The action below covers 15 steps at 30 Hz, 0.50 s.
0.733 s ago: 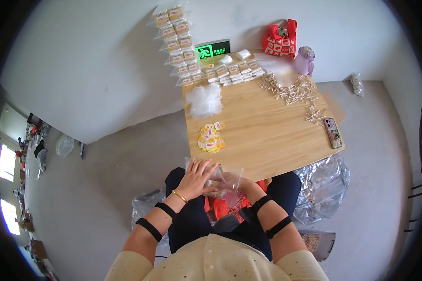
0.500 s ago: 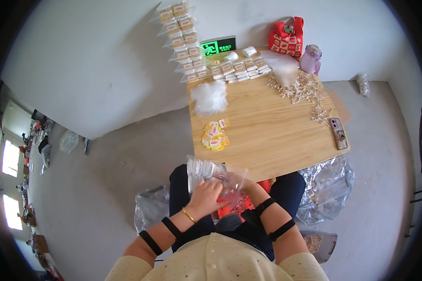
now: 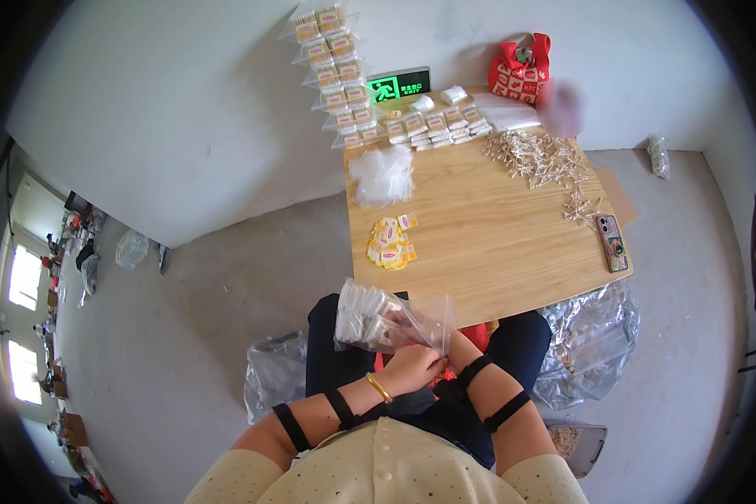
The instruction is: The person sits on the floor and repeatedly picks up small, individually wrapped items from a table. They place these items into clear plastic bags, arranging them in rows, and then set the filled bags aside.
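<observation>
A clear plastic bag (image 3: 357, 317) filled with several small packs of cotton swabs hangs over my lap, near the table's front edge. Through its loose right end, my right hand (image 3: 427, 329) shows against the packs, closed on the bag; whether it is inside or behind the film I cannot tell. At the bag's lower right edge, my left hand (image 3: 417, 368) has its fingers pinched together on the film. Beyond the bag lie yellow-and-white printed cards (image 3: 390, 244) in a loose pile and a stack of empty clear bags (image 3: 382, 176).
Loose cotton swabs (image 3: 533, 158) spread over the table's (image 3: 487, 239) far right, with a phone (image 3: 612, 244) at its right edge. Wrapped swab packs (image 3: 435, 126) line the back, beside a tall stack of filled bags (image 3: 336, 76). A red bag (image 3: 519, 82) stands behind.
My left hand has slid off the packs, right and toward me, to the bag's lower edge. The packs inside are now more exposed to view. My right hand stays close to its earlier place.
</observation>
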Tool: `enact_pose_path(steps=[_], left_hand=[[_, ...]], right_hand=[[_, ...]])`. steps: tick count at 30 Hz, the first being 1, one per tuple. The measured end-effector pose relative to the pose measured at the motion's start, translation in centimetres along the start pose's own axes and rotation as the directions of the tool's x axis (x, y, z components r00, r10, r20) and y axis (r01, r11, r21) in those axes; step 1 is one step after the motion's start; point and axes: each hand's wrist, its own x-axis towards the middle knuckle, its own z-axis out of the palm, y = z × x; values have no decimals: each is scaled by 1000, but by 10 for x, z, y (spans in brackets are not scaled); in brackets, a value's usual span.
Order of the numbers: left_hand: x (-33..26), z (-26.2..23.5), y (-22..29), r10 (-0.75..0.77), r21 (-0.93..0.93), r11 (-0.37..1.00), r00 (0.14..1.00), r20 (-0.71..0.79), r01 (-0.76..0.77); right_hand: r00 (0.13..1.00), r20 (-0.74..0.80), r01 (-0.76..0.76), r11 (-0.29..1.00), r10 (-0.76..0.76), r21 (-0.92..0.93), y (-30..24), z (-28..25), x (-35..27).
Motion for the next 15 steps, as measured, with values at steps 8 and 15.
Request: enact_pose_path(steps=[8,15], left_hand=[[-19,-29,7,79,23,996,983,165,-84],[-38,-114,-49,23,489,872,996,-84,20]], right_hand=[[996,-82,54,905,-21,422,-11,16,-14],[997,26,70,831,-67,-552,-20,-3,-5]])
